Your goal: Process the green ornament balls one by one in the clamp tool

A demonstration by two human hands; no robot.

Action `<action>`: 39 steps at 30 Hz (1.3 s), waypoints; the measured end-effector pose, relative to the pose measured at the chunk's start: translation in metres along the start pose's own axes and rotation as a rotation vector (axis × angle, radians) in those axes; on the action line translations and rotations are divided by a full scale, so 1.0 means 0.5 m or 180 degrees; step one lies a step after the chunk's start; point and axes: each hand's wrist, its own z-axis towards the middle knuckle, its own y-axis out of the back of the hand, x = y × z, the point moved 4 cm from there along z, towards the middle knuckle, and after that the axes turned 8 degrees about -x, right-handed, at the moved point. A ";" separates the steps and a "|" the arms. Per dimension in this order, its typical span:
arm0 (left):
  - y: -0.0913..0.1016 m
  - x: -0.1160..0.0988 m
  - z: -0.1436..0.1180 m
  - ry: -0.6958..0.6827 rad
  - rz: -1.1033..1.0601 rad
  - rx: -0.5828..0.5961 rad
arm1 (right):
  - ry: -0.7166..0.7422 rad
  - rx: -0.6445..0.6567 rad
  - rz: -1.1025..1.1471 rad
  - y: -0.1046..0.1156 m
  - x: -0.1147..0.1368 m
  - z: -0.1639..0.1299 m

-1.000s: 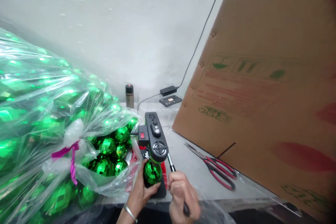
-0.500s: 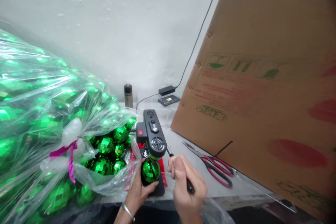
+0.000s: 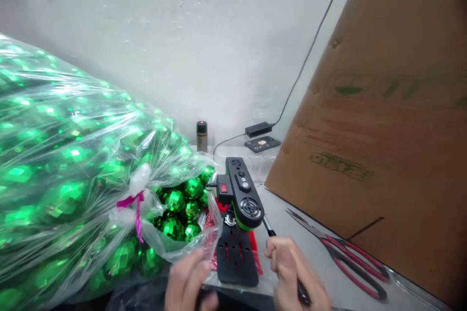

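My right hand (image 3: 295, 272) is wrapped round the black handle (image 3: 303, 293) of a metal lever on the right side of a black press-like machine (image 3: 242, 189). Below the machine's head, the slotted black base plate (image 3: 237, 257) has no ball on it. My left hand (image 3: 189, 279), partly cut off by the bottom edge, is slightly blurred in front of the plate's left corner. Its fingers are loosely bent and apart, with no ball visible in them. Near it, shiny green faceted balls (image 3: 175, 200) show in the opening of a clear plastic bag (image 3: 175, 252).
Large red-and-black-handled scissors (image 3: 350, 262) lie right of my right hand. Behind them leans a big cardboard box (image 3: 365, 121). A power adapter (image 3: 258, 129), a phone-like dark slab (image 3: 261, 144) and a dark-capped bottle (image 3: 202, 136) stand or lie by the wall.
The green ball that my left hand held under the machine's head is gone from there. My left hand has drawn back toward the bottom edge. The view has shifted left; my right hand stays on the handle.
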 end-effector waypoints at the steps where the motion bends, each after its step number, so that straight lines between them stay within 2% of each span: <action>1: 0.009 0.001 0.068 -0.0254 0.0243 -0.0057 | -0.0047 -0.0035 -0.0012 -0.001 0.001 -0.001; 2: 0.009 0.009 0.133 -0.0309 0.0667 0.0019 | -0.0100 -0.0083 -0.0027 -0.002 0.002 -0.001; 4: -0.011 0.039 0.237 0.0013 0.1721 0.0681 | -0.0190 -0.0159 -0.0079 -0.003 0.001 -0.002; 6: -0.040 0.068 0.294 0.0396 0.2423 0.1457 | -0.0135 -0.0110 -0.0114 -0.003 0.000 -0.001; 8: -0.066 0.082 0.316 0.0603 0.2683 0.1910 | 0.0075 0.0013 -0.0093 -0.001 0.000 0.002; 12: -0.080 0.093 0.319 0.0672 0.2647 0.2054 | 0.0289 0.0163 -0.0120 0.004 -0.005 0.006; 14: -0.062 0.097 0.316 0.0694 0.2349 0.1830 | 0.0285 0.0184 -0.0157 0.005 -0.006 0.007; 15: -0.047 0.096 0.313 0.0737 0.2011 0.1571 | 0.0304 0.0180 -0.0155 0.005 -0.005 0.007; 17: -0.011 0.090 0.295 0.1005 0.0979 0.0849 | 0.0344 0.0158 -0.0147 0.004 -0.004 0.007; 18: 0.005 0.087 0.276 0.1281 0.0359 0.0493 | 0.0344 0.0152 -0.0145 0.003 -0.004 0.007; 20: 0.018 0.080 0.214 0.2108 -0.0873 0.0026 | 0.0360 0.0134 -0.0120 0.002 -0.003 0.009; 23: -0.018 0.048 0.085 0.3540 -0.2357 -0.0224 | 0.0384 0.0148 -0.0075 0.002 0.000 0.012; 25: -0.056 0.017 0.005 0.4157 -0.2832 -0.0109 | 0.0371 0.0222 -0.0103 0.002 0.003 0.014; 26: -0.074 0.004 -0.027 0.4318 -0.2928 -0.0033 | 0.0359 0.0262 -0.0124 0.002 0.006 0.016; 28: -0.101 -0.012 -0.072 0.4377 -0.2928 0.0076 | 0.0332 0.0319 -0.0170 0.003 0.010 0.018; 30: -0.119 -0.011 -0.092 0.4234 -0.2701 0.0061 | 0.0329 0.0337 -0.0192 0.003 0.014 0.020; 36: -0.167 0.024 -0.084 0.3461 -0.1897 0.0237 | 0.0335 0.0397 -0.0268 0.004 0.021 0.029; 39: -0.177 0.031 -0.082 0.3009 -0.1575 0.0417 | 0.0416 0.0452 -0.0266 0.005 0.023 0.030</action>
